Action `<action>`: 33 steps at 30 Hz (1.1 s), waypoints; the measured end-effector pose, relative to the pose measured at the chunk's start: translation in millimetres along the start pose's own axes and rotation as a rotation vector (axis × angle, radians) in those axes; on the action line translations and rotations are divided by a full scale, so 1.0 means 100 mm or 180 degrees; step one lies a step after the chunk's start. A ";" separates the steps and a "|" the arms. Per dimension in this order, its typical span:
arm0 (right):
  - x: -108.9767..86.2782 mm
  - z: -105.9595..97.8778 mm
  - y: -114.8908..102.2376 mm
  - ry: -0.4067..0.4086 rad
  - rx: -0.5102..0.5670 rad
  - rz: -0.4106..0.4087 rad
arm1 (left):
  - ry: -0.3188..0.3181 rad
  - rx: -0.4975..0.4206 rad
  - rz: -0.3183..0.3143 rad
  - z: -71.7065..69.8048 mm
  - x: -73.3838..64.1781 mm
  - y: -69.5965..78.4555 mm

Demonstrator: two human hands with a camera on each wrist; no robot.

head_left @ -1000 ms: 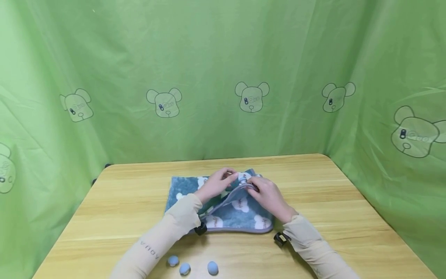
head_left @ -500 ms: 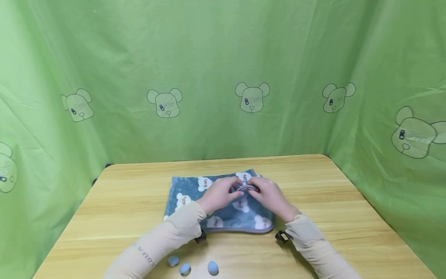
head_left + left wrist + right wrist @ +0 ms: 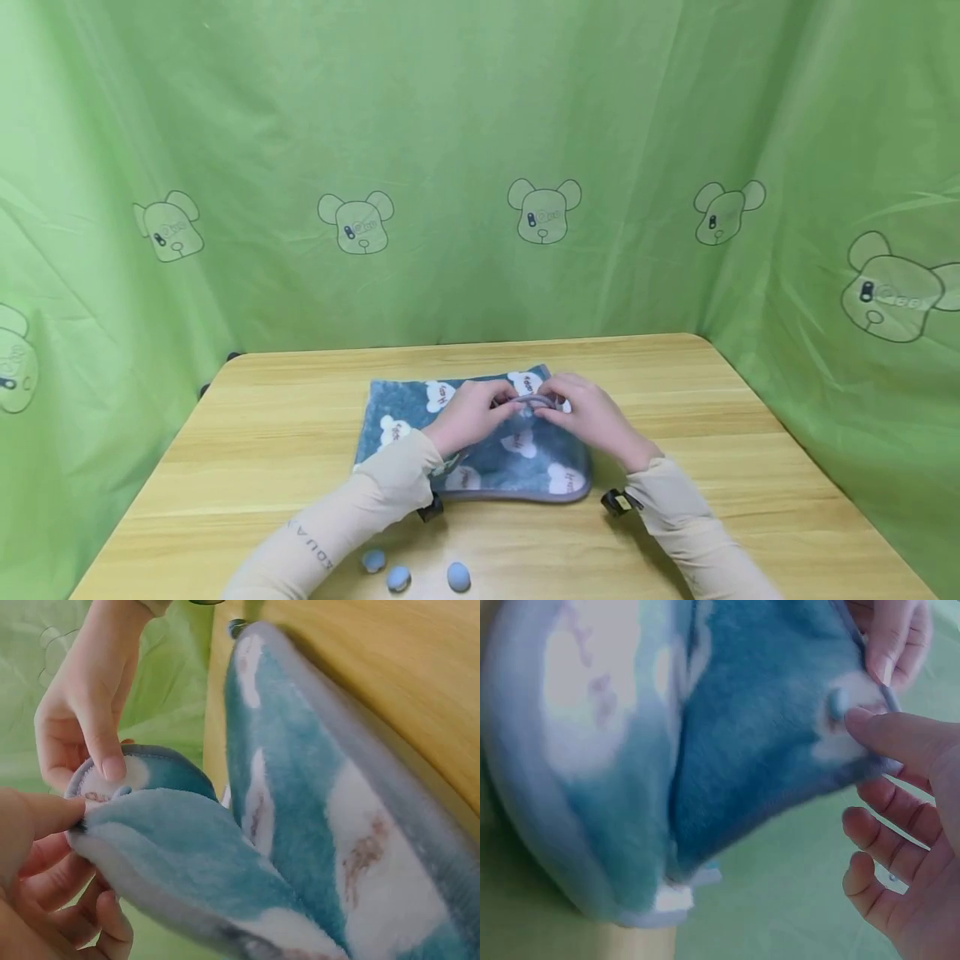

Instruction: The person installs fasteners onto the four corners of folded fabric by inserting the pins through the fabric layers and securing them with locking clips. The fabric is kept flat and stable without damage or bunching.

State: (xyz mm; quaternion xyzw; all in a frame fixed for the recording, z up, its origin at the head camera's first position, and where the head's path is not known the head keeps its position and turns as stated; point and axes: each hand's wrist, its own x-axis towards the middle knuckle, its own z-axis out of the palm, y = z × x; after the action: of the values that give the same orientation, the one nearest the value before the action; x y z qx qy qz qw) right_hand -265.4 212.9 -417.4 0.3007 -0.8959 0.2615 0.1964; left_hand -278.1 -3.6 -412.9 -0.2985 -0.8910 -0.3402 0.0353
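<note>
A teal fleece blanket (image 3: pixel 491 458) with white bear-head prints and grey edging lies folded on the table. My left hand (image 3: pixel 468 414) pinches a raised corner of its upper layer between thumb and fingers. Beside it, my right hand (image 3: pixel 592 417) pinches the same corner, thumb on the fleece and the other fingers loosely bent, as the right wrist view shows. A small pale-blue knob (image 3: pixel 838 703) sits on the white print by the right thumb tip. In the left wrist view, the corner curls between both hands, partly hiding the knob (image 3: pixel 120 792).
Three small light-blue pieces lie near the table's front edge: a mushroom-shaped one (image 3: pixel 373 561), a second (image 3: pixel 398 578) close by, and an egg-like one (image 3: pixel 458 577) further right. The wooden table (image 3: pixel 720 467) is surrounded by green curtains (image 3: pixel 450 283) at the back and sides.
My left hand has come right and down from beside the lifted edge and now grips the corner. The blanket's raised flap has sunk flatter. My right hand has shifted slightly right.
</note>
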 end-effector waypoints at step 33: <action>-0.56 -0.75 0.51 -0.0147 -0.0112 0.0354 | -0.0110 -0.2273 -0.2036 -0.20 -0.03 -1.02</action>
State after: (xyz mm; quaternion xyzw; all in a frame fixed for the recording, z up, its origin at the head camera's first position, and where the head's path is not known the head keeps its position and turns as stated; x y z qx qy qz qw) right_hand -241.7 315.9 -404.8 0.2529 -0.9200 0.2492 0.1660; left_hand -335.4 -78.1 -457.7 -0.0084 -0.7660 -0.6138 -0.1908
